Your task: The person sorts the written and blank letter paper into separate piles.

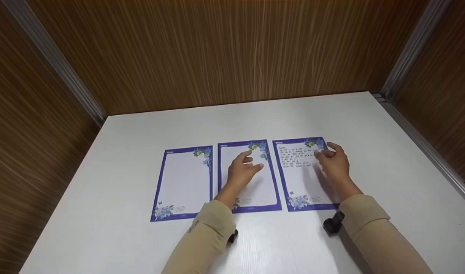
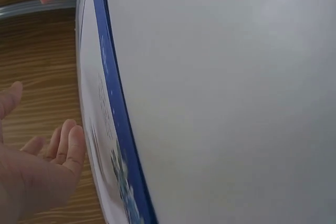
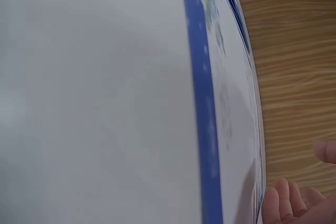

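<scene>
Three sheets of stationery paper with purple borders and blue flower corners lie side by side on a white table. Over the middle sheet [image 1: 261, 186] hovers my left hand [image 1: 243, 173], thumb spread from loosely bent fingers, with nothing held. The right sheet [image 1: 296, 180] carries several lines of handwriting near its top; my right hand [image 1: 335, 163] is above its right edge, fingers loosely bent and holding nothing. No writing shows on the left sheet [image 1: 184, 182]. In the wrist views, the left hand [image 2: 42, 177] and right hand [image 3: 302, 205] both appear apart from the paper.
The white table [image 1: 114, 152] extends around the sheets. Wood-grain panels [image 1: 232, 53] stand behind it and at both sides, joined by metal corner strips. A dark device [image 1: 333, 224] is at the right wrist, and another partly shows under the left sleeve.
</scene>
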The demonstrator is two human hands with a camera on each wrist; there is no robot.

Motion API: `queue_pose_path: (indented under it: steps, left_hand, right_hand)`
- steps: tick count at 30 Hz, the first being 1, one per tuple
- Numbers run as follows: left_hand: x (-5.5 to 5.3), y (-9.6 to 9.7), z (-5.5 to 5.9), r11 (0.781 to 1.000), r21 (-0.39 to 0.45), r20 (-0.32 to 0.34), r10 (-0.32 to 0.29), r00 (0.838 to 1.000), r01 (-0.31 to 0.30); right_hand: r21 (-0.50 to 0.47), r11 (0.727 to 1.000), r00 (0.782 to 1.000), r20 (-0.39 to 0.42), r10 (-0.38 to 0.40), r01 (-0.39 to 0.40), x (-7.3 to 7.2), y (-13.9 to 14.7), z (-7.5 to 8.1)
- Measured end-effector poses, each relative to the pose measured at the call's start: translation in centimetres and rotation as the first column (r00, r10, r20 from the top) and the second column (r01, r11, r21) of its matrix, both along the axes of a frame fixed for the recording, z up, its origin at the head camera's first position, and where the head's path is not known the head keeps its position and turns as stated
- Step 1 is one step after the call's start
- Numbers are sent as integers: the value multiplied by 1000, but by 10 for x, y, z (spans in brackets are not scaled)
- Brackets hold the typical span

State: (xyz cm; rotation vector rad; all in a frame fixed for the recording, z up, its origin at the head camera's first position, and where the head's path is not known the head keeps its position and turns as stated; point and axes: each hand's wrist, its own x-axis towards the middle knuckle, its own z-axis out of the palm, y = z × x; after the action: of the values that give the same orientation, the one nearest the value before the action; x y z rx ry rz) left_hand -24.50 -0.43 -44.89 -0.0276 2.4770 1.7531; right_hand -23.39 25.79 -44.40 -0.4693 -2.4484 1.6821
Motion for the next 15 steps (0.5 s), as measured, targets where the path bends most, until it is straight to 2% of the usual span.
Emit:
queue_pose_path:
  steps: [3,15]
  left_hand:
    - [-1,-13,2,1000,-9,-12,9,1000,-9]
    - [-5,-50,4,997,-49,-41,63,997,-65]
  right_hand:
    - [24,1000,1000,-13,17,-17,-2,-8,0]
    - [-50,994,996,-8,94,-95,-7,-41,-2]
